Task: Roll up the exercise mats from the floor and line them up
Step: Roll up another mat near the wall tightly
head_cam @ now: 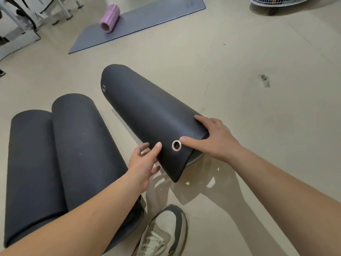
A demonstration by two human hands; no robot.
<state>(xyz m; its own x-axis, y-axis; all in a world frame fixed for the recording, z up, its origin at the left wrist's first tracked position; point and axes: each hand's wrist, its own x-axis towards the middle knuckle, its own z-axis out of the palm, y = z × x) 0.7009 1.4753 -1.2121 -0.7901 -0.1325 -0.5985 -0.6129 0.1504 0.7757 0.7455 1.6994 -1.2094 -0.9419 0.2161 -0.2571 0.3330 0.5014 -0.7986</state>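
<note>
Steadying a black rolled foam exercise mat with metal eyelets (147, 111) on the beige floor (258, 126). The eyelet mat lies just to the right of the pair of rolled black mats (73, 154), near them but skewed, its far end swung away from the pair. Right grip (215, 137): spread flat, fingers straight, pressing on the roll's near end beside the near eyelet (176, 145). Left grip (143, 163): thumb on top of the loose outer flap, fingers curled beneath its edge, pinching it. Handling, as judged: thick foam, light for its bulk, soft under pressure yet springy, so the flap will likely lift and the roll loosen once released. The skin looks matte and faintly textured, unlikely to slip. Best hold, as judged: both palms around the barrel, one near each end, with the flap tucked underneath against the floor; the eyelets offer poor purchase. Beyond the pair, well apart, a flat grey mat (138, 21) lies unrolled, carrying a ribbed lilac foam roller (110, 18).
</note>
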